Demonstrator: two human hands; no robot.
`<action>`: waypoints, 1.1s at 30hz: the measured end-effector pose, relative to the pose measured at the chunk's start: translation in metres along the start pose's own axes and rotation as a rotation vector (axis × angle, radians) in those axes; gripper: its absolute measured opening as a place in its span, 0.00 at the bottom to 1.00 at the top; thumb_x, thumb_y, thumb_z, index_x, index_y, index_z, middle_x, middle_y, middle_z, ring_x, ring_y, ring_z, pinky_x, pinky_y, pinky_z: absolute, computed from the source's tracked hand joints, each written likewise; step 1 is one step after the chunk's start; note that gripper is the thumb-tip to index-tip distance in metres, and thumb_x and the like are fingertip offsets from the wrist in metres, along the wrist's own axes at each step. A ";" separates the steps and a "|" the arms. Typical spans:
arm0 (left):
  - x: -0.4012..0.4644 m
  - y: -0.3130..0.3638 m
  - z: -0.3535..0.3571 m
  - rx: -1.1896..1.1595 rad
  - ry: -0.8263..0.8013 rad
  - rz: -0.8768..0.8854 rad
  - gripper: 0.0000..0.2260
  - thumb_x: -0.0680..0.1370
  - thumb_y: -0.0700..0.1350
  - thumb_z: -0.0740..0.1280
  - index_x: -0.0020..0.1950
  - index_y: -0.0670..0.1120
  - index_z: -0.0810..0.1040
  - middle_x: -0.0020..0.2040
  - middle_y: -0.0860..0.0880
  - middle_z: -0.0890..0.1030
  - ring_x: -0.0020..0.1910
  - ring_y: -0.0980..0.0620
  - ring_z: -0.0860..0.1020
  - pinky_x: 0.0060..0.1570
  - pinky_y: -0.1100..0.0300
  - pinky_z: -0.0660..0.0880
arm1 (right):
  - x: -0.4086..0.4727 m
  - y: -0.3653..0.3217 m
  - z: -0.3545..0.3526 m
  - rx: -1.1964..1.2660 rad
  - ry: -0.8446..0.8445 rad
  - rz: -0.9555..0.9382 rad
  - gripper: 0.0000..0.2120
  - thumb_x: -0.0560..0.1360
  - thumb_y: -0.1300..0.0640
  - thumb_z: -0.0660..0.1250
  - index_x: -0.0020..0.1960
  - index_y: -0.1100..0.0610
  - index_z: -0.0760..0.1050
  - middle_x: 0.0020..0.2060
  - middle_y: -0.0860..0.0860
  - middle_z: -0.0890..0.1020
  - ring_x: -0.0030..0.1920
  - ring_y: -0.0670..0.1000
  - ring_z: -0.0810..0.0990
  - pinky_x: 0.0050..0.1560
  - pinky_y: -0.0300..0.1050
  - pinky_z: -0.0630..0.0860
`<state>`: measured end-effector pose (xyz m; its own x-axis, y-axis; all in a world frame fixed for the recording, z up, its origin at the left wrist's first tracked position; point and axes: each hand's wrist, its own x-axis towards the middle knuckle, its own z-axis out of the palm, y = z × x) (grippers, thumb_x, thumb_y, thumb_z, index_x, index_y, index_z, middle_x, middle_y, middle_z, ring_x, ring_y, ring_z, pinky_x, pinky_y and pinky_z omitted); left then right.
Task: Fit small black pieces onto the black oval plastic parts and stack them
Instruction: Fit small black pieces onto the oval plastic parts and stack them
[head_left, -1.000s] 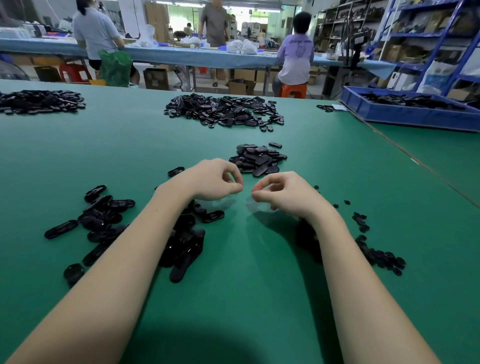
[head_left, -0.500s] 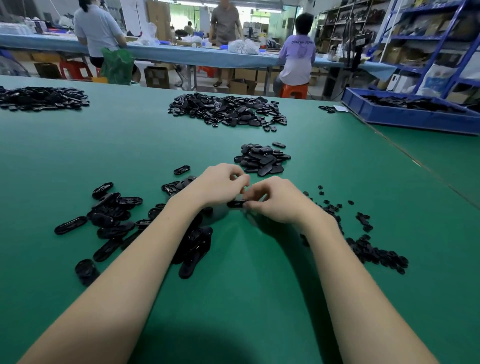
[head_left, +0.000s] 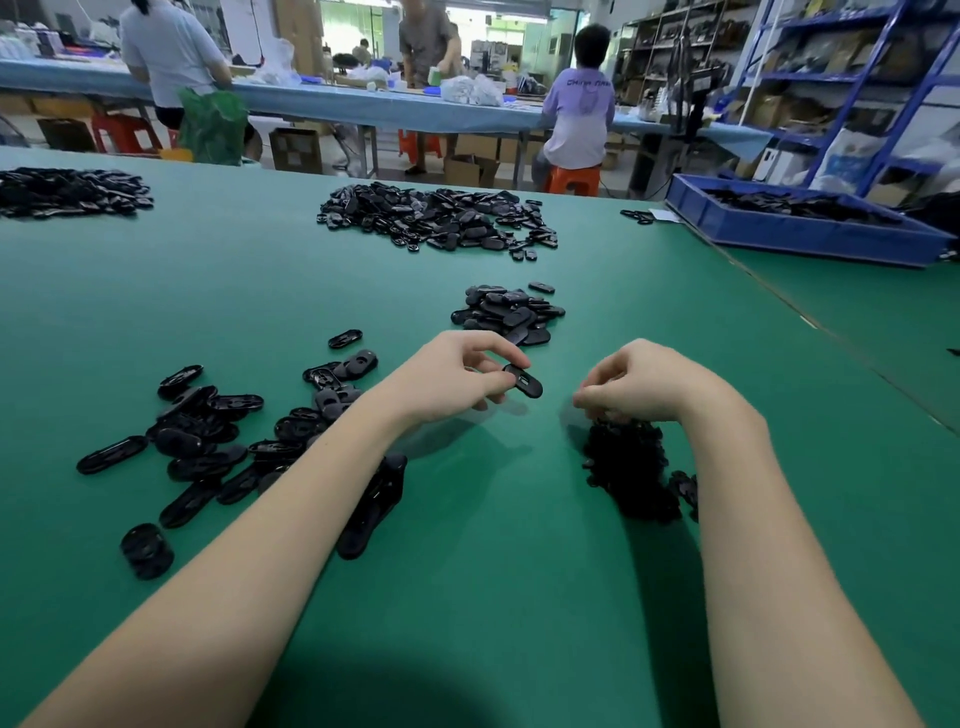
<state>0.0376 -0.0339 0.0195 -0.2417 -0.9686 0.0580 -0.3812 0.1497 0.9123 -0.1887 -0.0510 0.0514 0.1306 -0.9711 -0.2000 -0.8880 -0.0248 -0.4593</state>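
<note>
Fingers of the left hand (head_left: 457, 376) pinch one oval part (head_left: 523, 381) just above the green table (head_left: 493, 571), its free end pointing toward the right hand (head_left: 636, 382). That hand is curled over a heap of small pieces (head_left: 631, 467), fingertips down at its far edge; it seems to pinch a piece, but the fingers hide it and I cannot tell. Loose oval parts (head_left: 208, 441) lie scattered under and left of the left forearm. A small pile (head_left: 509, 314) of ovals sits just beyond the left hand, a larger pile (head_left: 436, 215) farther back, another (head_left: 67, 191) at the far left. A blue bin (head_left: 795, 228) holding black parts stands at the far right.
</note>
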 end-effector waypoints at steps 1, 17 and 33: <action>0.000 -0.001 0.000 -0.001 -0.003 -0.007 0.06 0.80 0.41 0.69 0.52 0.51 0.84 0.40 0.51 0.82 0.38 0.59 0.80 0.37 0.69 0.76 | 0.000 0.002 -0.003 -0.051 0.000 0.026 0.04 0.74 0.49 0.74 0.41 0.47 0.85 0.39 0.44 0.87 0.38 0.46 0.82 0.43 0.41 0.76; 0.000 -0.007 0.003 -0.045 -0.003 -0.044 0.08 0.80 0.41 0.69 0.57 0.51 0.81 0.47 0.47 0.84 0.40 0.54 0.82 0.42 0.62 0.79 | -0.002 0.004 -0.001 -0.085 -0.054 0.060 0.06 0.67 0.49 0.81 0.36 0.46 0.84 0.36 0.44 0.84 0.38 0.45 0.79 0.41 0.42 0.74; 0.003 -0.017 0.007 -0.333 0.024 -0.131 0.06 0.78 0.36 0.71 0.53 0.43 0.82 0.42 0.45 0.85 0.40 0.49 0.81 0.44 0.58 0.81 | 0.002 -0.012 0.022 0.486 -0.007 -0.133 0.05 0.72 0.54 0.79 0.46 0.51 0.85 0.38 0.47 0.84 0.28 0.44 0.69 0.30 0.30 0.68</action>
<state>0.0377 -0.0381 0.0012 -0.1873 -0.9803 -0.0627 -0.0948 -0.0454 0.9945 -0.1678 -0.0476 0.0376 0.2333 -0.9654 -0.1168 -0.5554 -0.0337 -0.8309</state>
